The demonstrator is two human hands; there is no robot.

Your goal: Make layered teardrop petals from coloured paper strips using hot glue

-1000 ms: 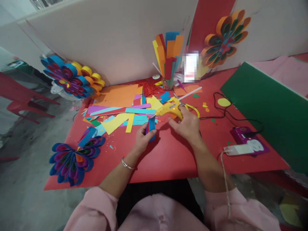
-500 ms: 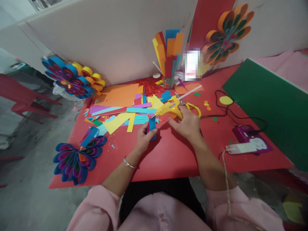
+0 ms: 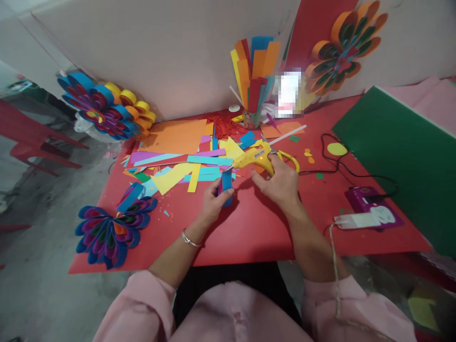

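Observation:
My left hand [image 3: 213, 202] pinches a blue paper loop [image 3: 226, 184] with some purple and red showing on its left side. A yellow glue gun [image 3: 253, 157] is held in my right hand [image 3: 280, 183], its metal nozzle at the top edge of the blue loop; whether it touches is too small to tell. A white glue stick [image 3: 288, 135] juts from the back of the gun. Yellow-handled scissors [image 3: 289, 160] lie just behind my right hand. On the table's left lies a partial flower of blue, purple and green loops [image 3: 112, 230].
Paper strips [image 3: 174, 175] and an orange sheet [image 3: 174, 135] cover the back left of the red table [image 3: 245, 237]. A cup of strips [image 3: 251, 119] stands behind. At right are a black cord, a purple power box [image 3: 374, 206] and a green board [image 3: 402, 161].
The view has shifted slightly. The glue gun's nozzle has lifted a little relative to the blue loop. Both hands keep their holds.

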